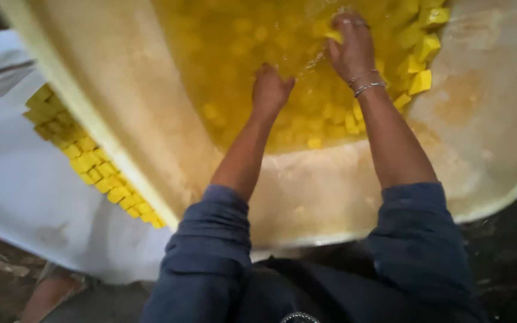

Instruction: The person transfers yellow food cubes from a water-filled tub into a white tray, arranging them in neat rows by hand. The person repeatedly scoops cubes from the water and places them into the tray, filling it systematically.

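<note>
A big cream tub (pixel 151 137) holds cloudy yellow water (pixel 234 54) full of several yellow cubes (pixel 330 116). My left hand (pixel 269 90) reaches down into the water at the middle, fingers under the surface, so its grip is hidden. My right hand (pixel 351 45), with silver bracelets at the wrist and a ring, is further in and closes on a yellow cube (pixel 334 36) at the water's surface. More cubes (pixel 421 54) pile against the tub's right wall, above the waterline.
Left of the tub, a white cloth (pixel 19 179) carries a row of several yellow cubes (pixel 91 161) along the tub's rim. Dark ground (pixel 510 239) lies at the lower right. My blue sleeves (pixel 210 251) are pushed up to the elbows.
</note>
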